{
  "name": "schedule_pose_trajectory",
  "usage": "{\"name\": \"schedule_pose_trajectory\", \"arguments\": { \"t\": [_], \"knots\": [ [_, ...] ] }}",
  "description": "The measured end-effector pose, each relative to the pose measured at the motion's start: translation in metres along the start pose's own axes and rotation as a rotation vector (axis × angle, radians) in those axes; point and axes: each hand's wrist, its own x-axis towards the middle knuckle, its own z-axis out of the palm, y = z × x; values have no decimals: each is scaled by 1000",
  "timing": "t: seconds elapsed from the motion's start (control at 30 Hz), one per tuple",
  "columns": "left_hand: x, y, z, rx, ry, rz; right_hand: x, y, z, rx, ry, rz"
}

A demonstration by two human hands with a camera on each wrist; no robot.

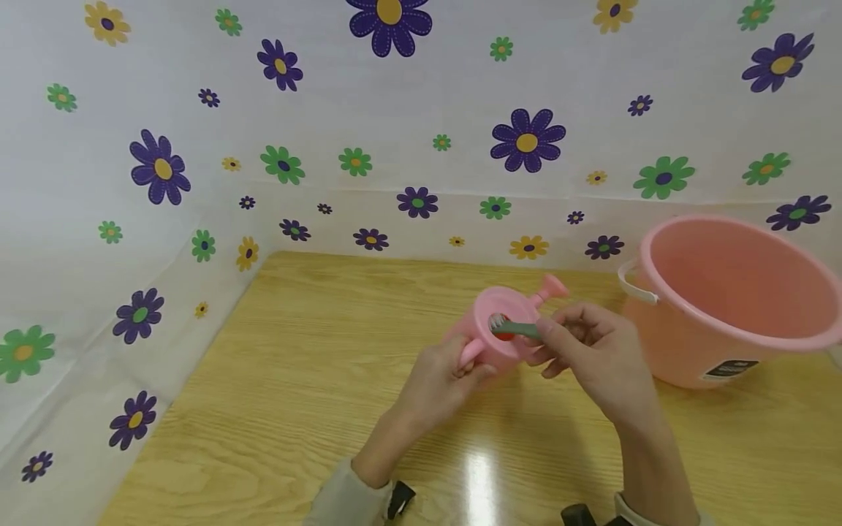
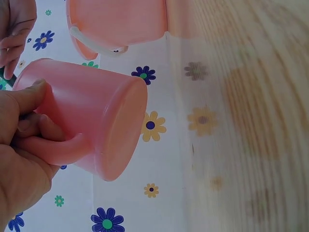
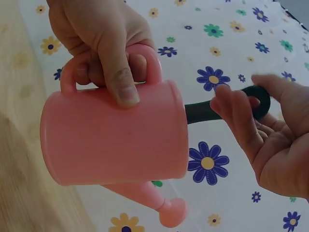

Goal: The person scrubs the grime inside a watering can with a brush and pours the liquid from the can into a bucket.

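Observation:
My left hand (image 1: 437,383) grips the handle of a pink watering can (image 2: 91,101), its thumb lying along the can's side. The can is tilted and held above the table, its spout and rose (image 1: 555,286) pointing away to the right. My right hand (image 1: 601,358) pinches a dark green brush (image 3: 200,112) by its ring-shaped handle end. In the head view the brush's pale bristles show at the can's round opening, and in the right wrist view its far end is hidden by the can. Something red shows inside the opening, too little to identify.
A large pink bucket (image 1: 658,343) with a white handle stands on the right of the wooden table (image 1: 283,365), close to my right hand. A white flower-patterned sheet (image 1: 395,131) rises behind the table and along its left side.

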Motion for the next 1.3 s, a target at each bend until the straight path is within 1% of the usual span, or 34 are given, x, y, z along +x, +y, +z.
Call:
{"name": "schedule_pose_trajectory", "arguments": {
  "t": [0.07,0.13,0.2,0.3,0.37,0.43,0.53,0.63,0.7,0.73,0.87,0.93,1.0,1.1,1.23,1.3],
  "knots": [
    [0,0,-1,10,7,6,-2,-1,2,-50,-14,-78],
    [0,0,-2,9,9,13,-3,-1,7,-144,8,-170],
    [0,1,-2,9,14,21,-3,2,12,-236,64,-271],
    [0,3,-1,21,8,46,-1,8,20,-395,188,-426],
    [0,3,0,41,9,62,2,13,23,-449,232,-531],
    [-1,3,1,65,14,75,6,19,25,-499,262,-604],
    [-1,3,1,93,36,97,10,29,25,-563,267,-646],
    [-1,4,1,107,40,151,14,35,25,-596,257,-669],
    [-1,5,1,102,38,177,15,36,25,-608,275,-709],
    [-1,6,1,97,38,182,15,35,24,-605,294,-740],
    [0,7,0,66,40,147,13,28,24,-609,382,-850],
    [0,8,0,73,32,143,12,27,25,-620,388,-854],
    [-1,9,1,85,20,147,12,28,27,-641,386,-822],
    [-1,8,0,89,20,144,13,29,29,-661,398,-810],
    [-1,10,0,69,27,129,12,29,30,-646,456,-872],
    [-1,10,-1,69,25,126,12,30,32,-635,463,-865]
  ]
}}
